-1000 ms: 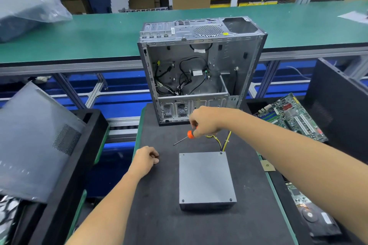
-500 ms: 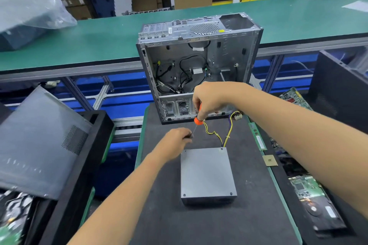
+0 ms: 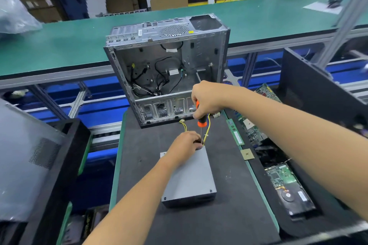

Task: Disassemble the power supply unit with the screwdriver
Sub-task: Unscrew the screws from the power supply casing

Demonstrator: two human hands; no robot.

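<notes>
A grey metal power supply unit (image 3: 191, 181) lies flat on the black mat (image 3: 229, 215), with yellow and black cables running from its far end. My right hand (image 3: 207, 98) grips the orange and black handle of a screwdriver (image 3: 201, 123), held upright with its tip down at the unit's far right corner. My left hand (image 3: 186, 145) rests on the unit's far end, and its fingers pinch the screwdriver's shaft near the tip.
An open, gutted computer case (image 3: 167, 69) stands upright just behind the unit. A RAM stick (image 3: 236, 133), a CPU chip (image 3: 247, 154), circuit boards (image 3: 278, 175) and a hard drive (image 3: 296, 199) lie to the right. A case side panel (image 3: 22, 157) leans in a black bin at left.
My right hand swung the screwdriver from slanted to upright over the unit's far right corner. My left hand moved from the mat onto the unit and took hold of the shaft.
</notes>
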